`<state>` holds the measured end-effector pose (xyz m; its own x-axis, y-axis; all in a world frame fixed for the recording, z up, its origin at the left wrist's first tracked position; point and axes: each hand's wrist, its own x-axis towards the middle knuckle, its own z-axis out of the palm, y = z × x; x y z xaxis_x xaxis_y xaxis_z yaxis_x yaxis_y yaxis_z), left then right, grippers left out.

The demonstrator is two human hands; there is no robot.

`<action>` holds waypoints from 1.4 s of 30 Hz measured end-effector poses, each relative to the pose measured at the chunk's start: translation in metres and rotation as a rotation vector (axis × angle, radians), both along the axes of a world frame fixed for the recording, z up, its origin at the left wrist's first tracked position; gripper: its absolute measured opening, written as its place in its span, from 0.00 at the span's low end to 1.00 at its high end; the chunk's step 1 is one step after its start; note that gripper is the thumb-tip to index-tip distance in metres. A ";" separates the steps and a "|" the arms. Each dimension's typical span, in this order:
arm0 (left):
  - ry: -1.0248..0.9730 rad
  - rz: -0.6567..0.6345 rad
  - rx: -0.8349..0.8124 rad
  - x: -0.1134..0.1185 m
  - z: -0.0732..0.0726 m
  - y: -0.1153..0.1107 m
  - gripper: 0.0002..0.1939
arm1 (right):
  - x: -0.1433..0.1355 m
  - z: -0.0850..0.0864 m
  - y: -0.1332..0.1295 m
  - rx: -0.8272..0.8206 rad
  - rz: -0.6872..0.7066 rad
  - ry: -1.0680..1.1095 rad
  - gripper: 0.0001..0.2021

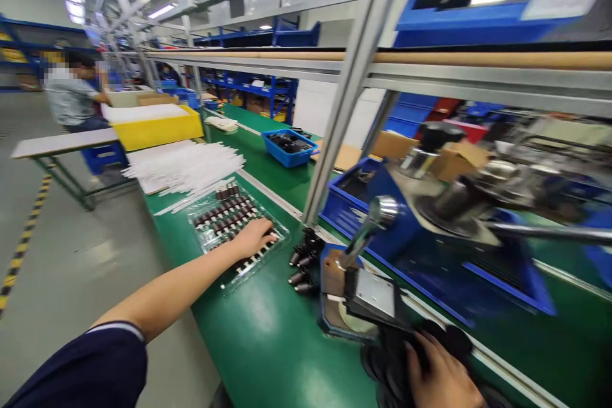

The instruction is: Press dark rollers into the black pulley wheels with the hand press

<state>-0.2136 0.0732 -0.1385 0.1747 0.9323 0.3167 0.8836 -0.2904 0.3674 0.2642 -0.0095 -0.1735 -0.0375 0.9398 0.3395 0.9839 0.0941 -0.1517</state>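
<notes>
My left hand (252, 239) reaches over a clear plastic tray (228, 279) at mid-table, its fingers bent down around a small dark cylindrical part near the tray's right side. Rows of brown cylinders (222, 220) with pale ends fill this tray. At the lower right, my right hand (444, 373) is in a heap of black round parts (389, 366), fingers closed on one; blur hides its exact shape. Just beyond that heap stands a blue lever press (335, 274) with a dark plate at its front. More brown cylinders (302, 268) lie loose left of the press.
A larger blue press (406, 229) with a long metal lever stands at right. White strips (191, 162) are spread behind the tray, near a yellow bin (157, 131). A blue basket (289, 156) holds black parts. An upright metal post (339, 95) rises from the bench. Another person (74, 92) sits far left.
</notes>
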 end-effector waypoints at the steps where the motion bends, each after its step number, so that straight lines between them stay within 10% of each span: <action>1: -0.007 0.014 0.001 0.000 -0.001 -0.001 0.15 | -0.005 0.003 -0.003 -0.015 -0.038 0.013 0.23; 15: -0.054 0.153 0.018 0.004 0.009 -0.004 0.12 | 0.000 0.047 0.033 -0.419 -0.087 0.107 0.18; 25: -0.304 0.410 0.135 0.024 0.047 -0.045 0.16 | -0.010 0.055 -0.012 -0.206 -0.118 0.381 0.11; 33: -0.841 -0.341 -1.065 0.150 0.046 -0.150 0.17 | -0.044 0.039 -0.080 -0.249 0.048 0.903 0.22; 42: -0.996 -0.495 -1.013 0.237 -0.012 -0.148 0.22 | -0.062 0.022 -0.106 -0.175 0.152 1.044 0.17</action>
<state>0.0238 -0.0744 -0.1501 0.6355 0.7363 -0.2323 0.0501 0.2609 0.9641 0.2026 -0.1157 -0.1519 0.0727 0.9886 0.1321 0.3389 0.1001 -0.9355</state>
